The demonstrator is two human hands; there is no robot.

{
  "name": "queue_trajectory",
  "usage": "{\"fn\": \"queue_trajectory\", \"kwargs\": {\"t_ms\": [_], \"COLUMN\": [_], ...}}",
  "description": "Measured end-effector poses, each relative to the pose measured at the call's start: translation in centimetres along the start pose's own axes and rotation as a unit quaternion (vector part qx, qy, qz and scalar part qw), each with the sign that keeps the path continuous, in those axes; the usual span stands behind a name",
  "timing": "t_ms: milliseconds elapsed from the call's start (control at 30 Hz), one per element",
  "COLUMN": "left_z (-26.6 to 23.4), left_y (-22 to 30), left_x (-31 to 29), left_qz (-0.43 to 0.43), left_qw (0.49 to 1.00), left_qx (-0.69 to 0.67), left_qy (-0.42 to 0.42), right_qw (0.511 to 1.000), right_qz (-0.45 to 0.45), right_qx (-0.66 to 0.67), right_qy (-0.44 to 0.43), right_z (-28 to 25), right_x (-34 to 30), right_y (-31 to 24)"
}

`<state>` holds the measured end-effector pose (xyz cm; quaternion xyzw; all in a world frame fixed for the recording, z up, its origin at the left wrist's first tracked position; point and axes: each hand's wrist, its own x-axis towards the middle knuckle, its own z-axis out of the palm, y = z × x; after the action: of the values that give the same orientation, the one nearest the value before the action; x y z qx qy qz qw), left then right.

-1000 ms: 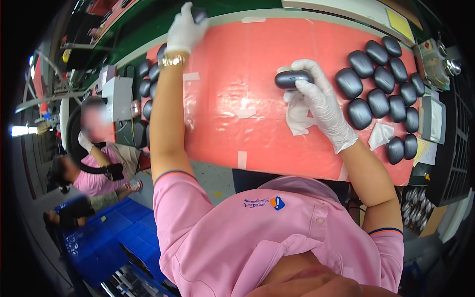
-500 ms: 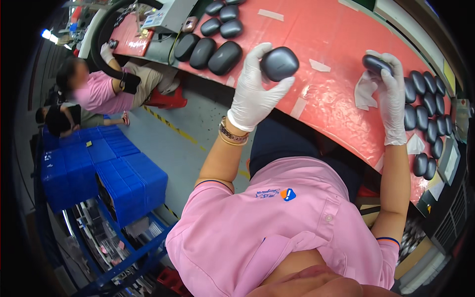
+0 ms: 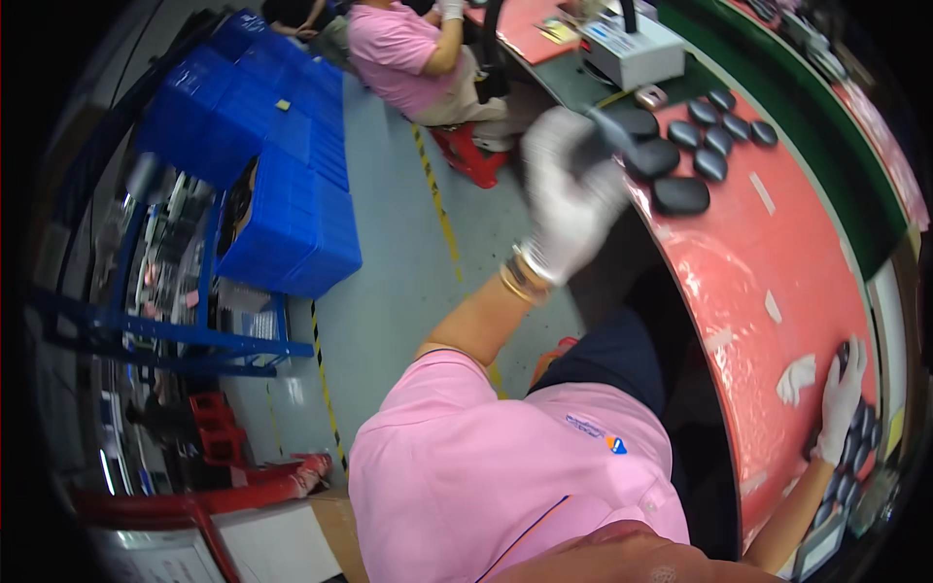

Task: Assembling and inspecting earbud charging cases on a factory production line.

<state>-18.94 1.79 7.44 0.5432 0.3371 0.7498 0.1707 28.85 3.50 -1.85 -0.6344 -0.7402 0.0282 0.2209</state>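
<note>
My left hand (image 3: 571, 199), in a white glove and smeared by motion, is closed around a dark grey pebble-shaped case (image 3: 600, 139). It is at the table's near edge, beside larger black rounded cases (image 3: 680, 196). Past these lie several smaller dark grey cases (image 3: 710, 164). At the far right, my gloved right hand (image 3: 842, 400) grips another dark case (image 3: 843, 358), partly hidden by the fingers. A crumpled white cloth (image 3: 797, 379) lies on the red table covering (image 3: 777, 253) near that hand. More dark cases (image 3: 853, 452) are grouped beside my right wrist.
A grey box-shaped device (image 3: 632, 53) stands at the table's far left end. A person in a pink shirt (image 3: 397, 44) sits on a red stool (image 3: 473, 155) at the left. Blue crates (image 3: 292, 228) and a blue rack (image 3: 155, 330) stand on the floor side.
The view has turned to the left. My left hand has carried its case over toward the larger black cases. My right hand still holds its case, close to the group at the right.
</note>
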Motion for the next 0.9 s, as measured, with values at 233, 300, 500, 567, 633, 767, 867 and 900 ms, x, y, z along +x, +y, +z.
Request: {"fn": "queue_trajectory", "kwargs": {"t_ms": [233, 300, 500, 567, 633, 767, 867, 900], "left_z": [3.2, 5.4, 7.5, 7.2, 6.6, 6.2, 5.4, 5.1], "left_y": [-1.3, -1.2, -0.5, -0.2, 0.4, -1.3, -0.8, -0.5], "left_x": [-5.9, -8.1, -10.6, -9.6, -9.5, -11.2, -10.0, -9.8], "left_qz": [-0.021, -0.031, -0.369, -0.544, -0.469, -0.458, -0.47, -0.447], "left_qw": [0.92, 0.893, 0.829, 0.674, 0.733, 0.749, 0.742, 0.752], "left_qx": [0.043, -0.022, -0.246, -0.264, -0.225, -0.275, -0.219, -0.17], "left_qy": [-0.389, -0.448, -0.34, -0.425, -0.437, -0.391, -0.424, -0.453], "right_qw": [0.993, 0.953, 0.962, 0.958, 0.909, 0.906, 0.95, 0.961], "right_qz": [-0.007, 0.007, -0.04, -0.019, 0.088, 0.083, -0.017, -0.038], "right_qx": [0.116, 0.298, 0.265, 0.279, 0.407, 0.414, 0.308, 0.271], "right_qy": [0.021, -0.051, 0.058, 0.066, 0.032, 0.018, 0.041, 0.032], "right_z": [-2.2, -2.5, -0.3, 0.4, 0.3, 1.6, 1.9, 1.8], "right_x": [-0.4, -2.3, -4.1, -5.1, -4.9, -5.5, -4.6, -4.4], "right_y": [-14.3, -20.9, -23.1, -23.0, -22.7, -23.3, -23.6, -23.6]}}
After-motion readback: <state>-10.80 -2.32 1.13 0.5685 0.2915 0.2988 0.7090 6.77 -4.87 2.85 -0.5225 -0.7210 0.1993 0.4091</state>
